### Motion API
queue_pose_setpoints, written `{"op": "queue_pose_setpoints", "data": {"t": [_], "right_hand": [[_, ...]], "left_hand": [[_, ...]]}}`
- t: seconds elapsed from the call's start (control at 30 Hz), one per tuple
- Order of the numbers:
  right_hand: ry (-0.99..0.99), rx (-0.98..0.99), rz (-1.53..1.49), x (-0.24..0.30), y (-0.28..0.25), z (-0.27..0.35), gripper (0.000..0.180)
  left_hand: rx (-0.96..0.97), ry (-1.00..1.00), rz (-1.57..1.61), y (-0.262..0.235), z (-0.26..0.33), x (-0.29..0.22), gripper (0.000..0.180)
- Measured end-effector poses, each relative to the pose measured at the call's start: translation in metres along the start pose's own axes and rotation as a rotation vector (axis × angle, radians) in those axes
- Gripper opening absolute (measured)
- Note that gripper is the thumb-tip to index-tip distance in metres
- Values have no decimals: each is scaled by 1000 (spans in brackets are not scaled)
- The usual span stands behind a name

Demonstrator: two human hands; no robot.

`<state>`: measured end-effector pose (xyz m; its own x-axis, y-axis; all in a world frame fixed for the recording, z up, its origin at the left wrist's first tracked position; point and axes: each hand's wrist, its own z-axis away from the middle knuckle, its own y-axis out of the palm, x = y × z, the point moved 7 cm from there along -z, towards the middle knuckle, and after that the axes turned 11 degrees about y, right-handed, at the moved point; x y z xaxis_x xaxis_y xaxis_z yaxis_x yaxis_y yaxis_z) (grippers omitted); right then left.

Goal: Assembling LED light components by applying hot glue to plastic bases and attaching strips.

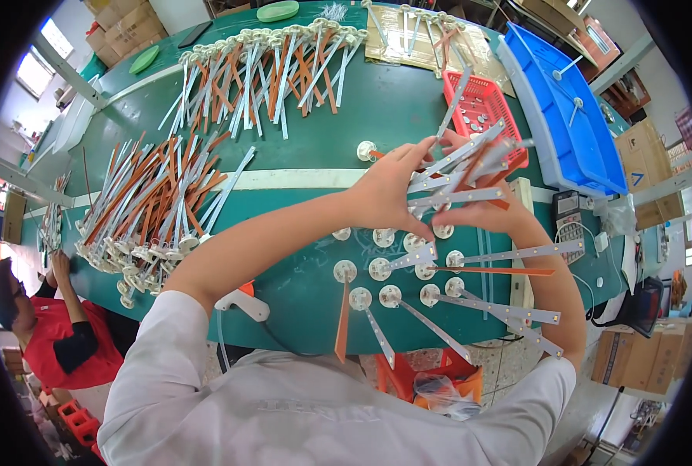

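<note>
A loose bunch of LED strips (476,165), silver and orange-brown, is gathered between both hands above the table. My left hand (383,186) is curled round the bunch's left side, and my right hand (487,214) supports it from below and the right; some fingers are hidden behind strips. Beneath the hands, several round white bases (345,270) lie on the green table, many with a strip (431,328) fanning toward me. One more white base (367,151) sits just beyond my left hand.
Piles of strips with bases lie at left (152,203) and far back (272,66). A red basket (464,97) of small parts and a blue tray (587,132) stand at right. A white hand tool (246,304) is near the front edge. A co-worker (66,342) sits at left.
</note>
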<state>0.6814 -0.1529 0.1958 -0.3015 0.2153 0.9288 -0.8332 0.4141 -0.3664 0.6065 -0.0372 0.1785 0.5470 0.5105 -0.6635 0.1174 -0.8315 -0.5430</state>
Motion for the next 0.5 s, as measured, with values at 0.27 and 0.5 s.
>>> {"op": "queue_pose_setpoints", "data": {"t": [0.27, 0.5], "right_hand": [[-40, -161, 219, 16, -2, -10, 70], [-128, -54, 283, 47, 11, -6, 58]], "left_hand": [[-66, -158, -16, 10, -14, 18, 95], [-255, 112, -20, 3, -29, -6, 54]]}}
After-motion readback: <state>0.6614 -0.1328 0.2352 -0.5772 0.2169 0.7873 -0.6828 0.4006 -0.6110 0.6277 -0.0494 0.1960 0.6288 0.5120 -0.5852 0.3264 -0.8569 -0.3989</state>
